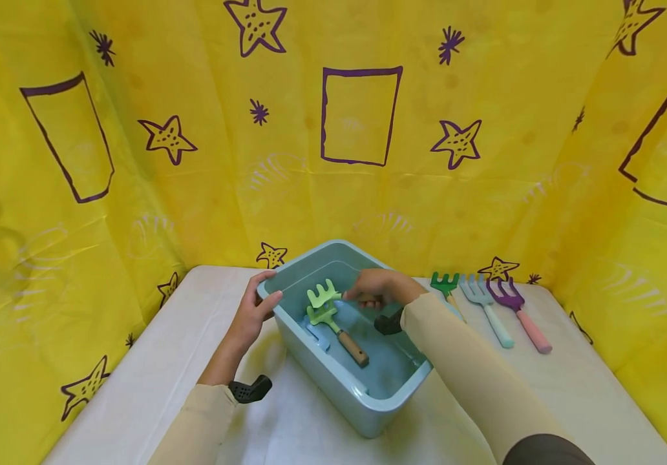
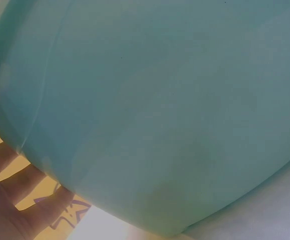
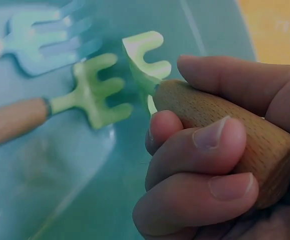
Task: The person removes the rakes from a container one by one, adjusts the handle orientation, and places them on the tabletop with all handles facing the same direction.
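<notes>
A pale blue-green plastic bin (image 1: 333, 381) stands at an angle on the table. My left hand (image 1: 254, 307) holds its left corner, thumb at the rim and fingers along the outer wall. Inside the bin, my right hand (image 1: 377, 287) grips the wooden handle (image 3: 225, 120) of a light green hand rake (image 1: 323, 294), its head raised over the bin floor. A second green hand rake (image 1: 323, 315) with a brown wooden handle lies below it in the bin. Beside that rake lies a light blue garden fork (image 3: 39, 40), partly covered in the head view.
To the right of the bin on the white-covered table (image 1: 519, 387) lie a dark green rake (image 1: 445, 284), a light blue fork (image 1: 487, 310) and a purple fork (image 1: 508, 298) with a pink handle. Yellow patterned cloth (image 1: 357, 194) walls the table at the back and sides.
</notes>
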Demonstrator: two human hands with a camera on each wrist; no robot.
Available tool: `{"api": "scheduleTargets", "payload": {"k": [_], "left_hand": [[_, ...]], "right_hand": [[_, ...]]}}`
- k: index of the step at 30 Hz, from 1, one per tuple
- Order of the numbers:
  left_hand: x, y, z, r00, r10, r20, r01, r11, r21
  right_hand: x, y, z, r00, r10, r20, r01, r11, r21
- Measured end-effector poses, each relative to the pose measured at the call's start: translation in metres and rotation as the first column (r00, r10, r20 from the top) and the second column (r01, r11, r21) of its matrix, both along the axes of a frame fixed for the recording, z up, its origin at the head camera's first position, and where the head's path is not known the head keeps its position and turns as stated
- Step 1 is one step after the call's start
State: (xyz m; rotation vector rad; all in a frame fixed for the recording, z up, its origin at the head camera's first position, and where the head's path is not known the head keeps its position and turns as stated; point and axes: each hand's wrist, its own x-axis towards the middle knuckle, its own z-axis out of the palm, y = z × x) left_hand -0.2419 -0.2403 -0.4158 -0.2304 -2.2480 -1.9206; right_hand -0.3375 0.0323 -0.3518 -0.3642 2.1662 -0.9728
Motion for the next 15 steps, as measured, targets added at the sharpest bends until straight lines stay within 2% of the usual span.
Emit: {"api": "scheduleTargets", "payload": {"k": [7, 9, 11, 15], "left_hand": [[0.001, 0.0, 0.001, 1.0, 0.015, 0.011, -0.015, 1.0, -0.026], [0.001, 0.0, 0.001, 1.0, 0.013, 0.016, -0.013, 1.0, -0.025], [0.005, 0.002, 0.007, 1.0, 0.004, 0.027, -0.004, 1.0, -0.02], [0.005, 0.001, 0.008, 0.999, -0.004, 0.032, 0.004, 1.0, -0.013]], "right_hand": [[0.003, 0.003, 0.012, 0.997, -0.06, -0.057, 0.054, 0.993, -0.106], [0.004, 0.004, 0.017, 0.995, -0.065, -0.072, 0.056, 0.991, -0.124], [0.005, 0.005, 0.02, 0.994, -0.066, -0.086, 0.053, 0.988, -0.145], [0.006, 0.011, 0.025, 0.992, -0.051, -0.115, 0.028, 0.981, -0.192]]}}
